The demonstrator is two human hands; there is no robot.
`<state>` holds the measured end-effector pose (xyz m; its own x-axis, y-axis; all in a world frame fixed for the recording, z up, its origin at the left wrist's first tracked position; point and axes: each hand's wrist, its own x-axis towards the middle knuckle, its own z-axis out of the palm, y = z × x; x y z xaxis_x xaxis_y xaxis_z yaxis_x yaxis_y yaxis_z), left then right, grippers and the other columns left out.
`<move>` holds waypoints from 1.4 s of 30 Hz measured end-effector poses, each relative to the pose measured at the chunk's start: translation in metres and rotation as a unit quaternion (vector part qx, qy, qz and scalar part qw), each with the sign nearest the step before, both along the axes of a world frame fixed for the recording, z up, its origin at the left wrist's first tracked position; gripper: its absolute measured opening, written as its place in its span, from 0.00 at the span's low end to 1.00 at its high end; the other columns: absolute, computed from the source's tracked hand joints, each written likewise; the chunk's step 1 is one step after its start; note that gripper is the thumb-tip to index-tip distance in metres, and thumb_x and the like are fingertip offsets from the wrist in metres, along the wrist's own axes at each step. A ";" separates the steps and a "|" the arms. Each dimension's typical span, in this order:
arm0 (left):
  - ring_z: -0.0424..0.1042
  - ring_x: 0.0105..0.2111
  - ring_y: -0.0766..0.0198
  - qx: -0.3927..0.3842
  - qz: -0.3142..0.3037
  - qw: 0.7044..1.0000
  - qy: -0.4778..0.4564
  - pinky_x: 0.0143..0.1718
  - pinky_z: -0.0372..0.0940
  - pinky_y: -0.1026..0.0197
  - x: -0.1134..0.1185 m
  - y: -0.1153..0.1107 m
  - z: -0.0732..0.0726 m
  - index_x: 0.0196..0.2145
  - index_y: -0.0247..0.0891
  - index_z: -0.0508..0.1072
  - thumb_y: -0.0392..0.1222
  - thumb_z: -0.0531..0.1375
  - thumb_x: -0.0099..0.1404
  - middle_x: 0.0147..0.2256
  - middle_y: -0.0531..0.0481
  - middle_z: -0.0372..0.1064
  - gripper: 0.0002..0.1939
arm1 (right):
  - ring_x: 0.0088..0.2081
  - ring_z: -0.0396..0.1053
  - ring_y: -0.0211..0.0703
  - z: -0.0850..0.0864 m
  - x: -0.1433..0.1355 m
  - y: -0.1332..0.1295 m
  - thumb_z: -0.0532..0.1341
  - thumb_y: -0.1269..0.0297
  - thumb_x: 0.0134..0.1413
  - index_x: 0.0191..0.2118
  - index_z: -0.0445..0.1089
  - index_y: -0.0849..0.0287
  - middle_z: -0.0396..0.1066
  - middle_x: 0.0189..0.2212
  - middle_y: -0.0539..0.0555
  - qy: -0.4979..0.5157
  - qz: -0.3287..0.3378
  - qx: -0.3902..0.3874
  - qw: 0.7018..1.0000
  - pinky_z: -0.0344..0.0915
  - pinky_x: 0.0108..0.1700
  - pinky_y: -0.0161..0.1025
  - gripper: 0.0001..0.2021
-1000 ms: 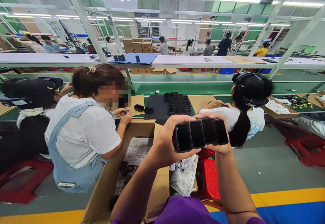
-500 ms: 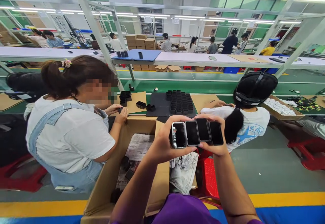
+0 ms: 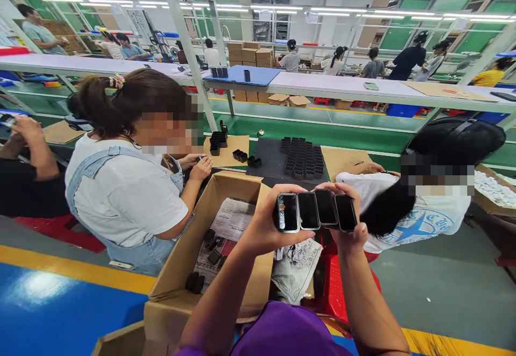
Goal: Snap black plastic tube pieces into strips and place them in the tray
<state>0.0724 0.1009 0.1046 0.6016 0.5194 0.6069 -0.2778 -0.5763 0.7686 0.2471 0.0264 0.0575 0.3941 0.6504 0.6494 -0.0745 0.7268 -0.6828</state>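
Several small rectangular black devices with glossy faces and silvery rims (image 3: 308, 210) sit side by side in a row between my two hands. My left hand (image 3: 264, 221) wraps round the left end of the row, thumb below and fingers above. Closed on the right end is my right hand (image 3: 350, 221), its fingers along the top and the thumb at the lower corner. Beneath my forearms stands an open cardboard box (image 3: 169, 262). Newspaper (image 3: 231, 219) and a few black cases (image 3: 215, 254) lie inside it.
A co-worker in denim overalls (image 3: 129, 184) sits at left, another in a white shirt (image 3: 419, 216) at right. Ahead, many black cases (image 3: 302, 157) stand on a dark mat (image 3: 264, 154) on the bench. A red stool (image 3: 336, 286) and crumpled newspaper (image 3: 298, 264) are below my hands.
My view has turned left and tilted down, so the scene sits further right. My hands keep hold of the row; the right thumb has shifted to its lower right corner.
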 end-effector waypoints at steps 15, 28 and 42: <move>0.76 0.47 0.55 -0.062 0.015 0.997 0.040 0.47 0.70 0.56 0.030 -0.008 -0.009 0.53 0.44 0.68 0.42 0.75 0.53 0.50 0.44 0.73 0.33 | 0.43 0.75 0.47 -0.003 0.033 0.003 0.60 0.60 0.50 0.45 0.80 0.49 0.79 0.41 0.51 0.150 0.077 -0.102 0.980 0.72 0.45 0.45 0.17; 0.76 0.49 0.56 -0.053 0.010 0.998 0.013 0.51 0.71 0.57 0.035 -0.010 -0.027 0.57 0.47 0.69 0.38 0.76 0.52 0.52 0.45 0.73 0.36 | 0.42 0.70 0.43 -0.017 0.022 0.004 0.58 0.66 0.53 0.41 0.70 0.49 0.64 0.43 0.50 0.170 -0.116 -0.045 0.978 0.73 0.48 0.46 0.09; 0.77 0.47 0.53 -0.219 0.142 0.959 -0.111 0.46 0.75 0.52 -0.026 0.043 -0.092 0.50 0.44 0.72 0.56 0.78 0.46 0.47 0.46 0.75 0.36 | 0.47 0.78 0.50 -0.023 -0.049 0.068 0.53 0.58 0.72 0.43 0.73 0.52 0.67 0.40 0.53 -0.070 -0.224 -0.032 0.971 0.74 0.57 0.60 0.12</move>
